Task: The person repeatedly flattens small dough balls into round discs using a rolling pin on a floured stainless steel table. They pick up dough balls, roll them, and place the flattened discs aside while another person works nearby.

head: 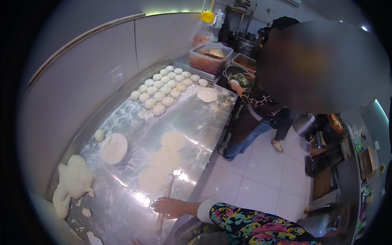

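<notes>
My right hand (168, 207) lies over a wooden rolling pin (168, 187) on the floured metal worktable (128, 211). Only fingertips of my left hand (134, 241) show at the bottom edge; what they touch is hidden. Beyond the pin, thin rolled dough rounds (151, 179) overlap in a row. Another flat dough round (114, 148) sits farther left, with a small dough ball (99, 135) beside it. A large lump of dough (76, 177) rests against the wall side, and a small dough piece (87, 212) lies near it. A white scraper-like piece (94, 239) is partly cut off below.
Rows of filled dough balls (159, 96) and a flat dough disc (207, 95) occupy the far end. Plastic tubs of filling (209, 59) stand behind. A co-worker's hands (237, 85) are at a metal bowl of greens (229, 69). A gas cylinder (317, 225) stands at right.
</notes>
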Demonstrator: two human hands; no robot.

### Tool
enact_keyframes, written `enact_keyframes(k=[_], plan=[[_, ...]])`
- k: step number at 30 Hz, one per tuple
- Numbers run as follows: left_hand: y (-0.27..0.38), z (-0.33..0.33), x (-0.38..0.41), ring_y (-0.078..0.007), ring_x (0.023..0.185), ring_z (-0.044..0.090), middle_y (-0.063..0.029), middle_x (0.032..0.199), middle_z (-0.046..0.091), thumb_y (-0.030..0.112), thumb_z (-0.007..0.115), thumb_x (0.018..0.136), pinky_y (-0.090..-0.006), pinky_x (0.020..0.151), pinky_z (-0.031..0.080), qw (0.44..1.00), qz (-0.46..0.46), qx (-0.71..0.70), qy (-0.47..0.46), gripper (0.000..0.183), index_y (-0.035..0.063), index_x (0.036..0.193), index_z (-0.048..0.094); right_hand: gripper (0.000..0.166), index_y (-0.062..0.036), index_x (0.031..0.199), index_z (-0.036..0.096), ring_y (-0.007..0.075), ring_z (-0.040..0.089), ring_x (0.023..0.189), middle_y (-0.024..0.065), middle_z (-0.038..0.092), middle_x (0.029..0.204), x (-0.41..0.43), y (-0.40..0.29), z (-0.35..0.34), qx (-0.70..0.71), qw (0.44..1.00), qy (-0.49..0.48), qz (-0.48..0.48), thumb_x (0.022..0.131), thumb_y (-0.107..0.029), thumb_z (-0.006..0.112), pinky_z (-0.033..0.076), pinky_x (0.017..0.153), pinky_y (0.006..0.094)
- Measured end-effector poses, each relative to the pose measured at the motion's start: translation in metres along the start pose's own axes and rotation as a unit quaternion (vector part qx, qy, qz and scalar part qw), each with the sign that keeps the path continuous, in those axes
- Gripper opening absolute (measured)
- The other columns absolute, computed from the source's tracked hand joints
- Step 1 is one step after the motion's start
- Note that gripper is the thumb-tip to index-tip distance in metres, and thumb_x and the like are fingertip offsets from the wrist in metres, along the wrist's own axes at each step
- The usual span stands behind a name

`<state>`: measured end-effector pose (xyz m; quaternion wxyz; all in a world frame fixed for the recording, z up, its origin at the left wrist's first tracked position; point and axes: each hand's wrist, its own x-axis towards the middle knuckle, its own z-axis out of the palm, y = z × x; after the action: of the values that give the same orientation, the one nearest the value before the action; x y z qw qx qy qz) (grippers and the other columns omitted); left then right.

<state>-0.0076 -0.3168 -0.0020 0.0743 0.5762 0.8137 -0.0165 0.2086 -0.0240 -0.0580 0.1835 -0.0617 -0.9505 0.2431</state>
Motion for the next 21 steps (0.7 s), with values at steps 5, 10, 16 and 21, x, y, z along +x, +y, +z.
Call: enact_keyframes(k=[5, 10, 16, 21], plan=[[0.018, -0.033, 0.014, -0.0426, 0.146, 0.020, -0.0236, 0.160, 0.020, 0.038, 0.058, 0.090, -0.0550, 0.120, 0.014, 0.990, -0.042, 0.030, -0.129, 0.081, 0.0010, 0.154, 0.024, 0.055, -0.0006, 0.129, 0.050, 0.0349, 0.038, 0.137, 0.0199, 0.041, 0.146, 0.003, -0.002, -0.005, -0.037, 0.999, 0.011, -0.018, 0.086, -0.029, 0.066, 0.027, 0.115, 0.0499], [-0.010, 0.013, 0.007, -0.0419, 0.147, 0.017, -0.0242, 0.158, 0.021, 0.032, 0.067, 0.070, -0.0586, 0.119, 0.010, 0.996, -0.035, -0.079, 0.005, 0.096, 0.0005, 0.151, 0.025, 0.057, -0.0037, 0.134, 0.049, 0.0328, 0.039, 0.137, 0.0170, 0.042, 0.147, 0.010, -0.004, -0.008, -0.013, 0.999, -0.038, 0.016, 0.087, -0.032, 0.065, 0.027, 0.114, 0.0493], [-0.017, 0.017, 0.002, -0.0406, 0.147, 0.017, -0.0232, 0.158, 0.022, 0.033, 0.069, 0.072, -0.0582, 0.120, 0.009, 0.996, -0.044, -0.081, 0.002, 0.097, 0.0018, 0.152, 0.024, 0.060, -0.0072, 0.137, 0.047, 0.0298, 0.039, 0.137, 0.0136, 0.042, 0.149, 0.013, -0.008, -0.007, -0.049, 0.995, -0.079, 0.036, 0.087, -0.035, 0.063, 0.026, 0.115, 0.0496], [-0.013, 0.010, 0.003, -0.0399, 0.147, 0.018, -0.0214, 0.157, 0.024, 0.034, 0.069, 0.074, -0.0580, 0.120, 0.010, 0.994, -0.057, -0.098, -0.007, 0.094, 0.0025, 0.152, 0.025, 0.063, -0.0070, 0.140, 0.045, 0.0309, 0.041, 0.135, 0.0137, 0.043, 0.148, 0.017, -0.010, -0.015, -0.087, 0.988, -0.125, 0.035, 0.087, -0.037, 0.062, 0.025, 0.115, 0.0502]])
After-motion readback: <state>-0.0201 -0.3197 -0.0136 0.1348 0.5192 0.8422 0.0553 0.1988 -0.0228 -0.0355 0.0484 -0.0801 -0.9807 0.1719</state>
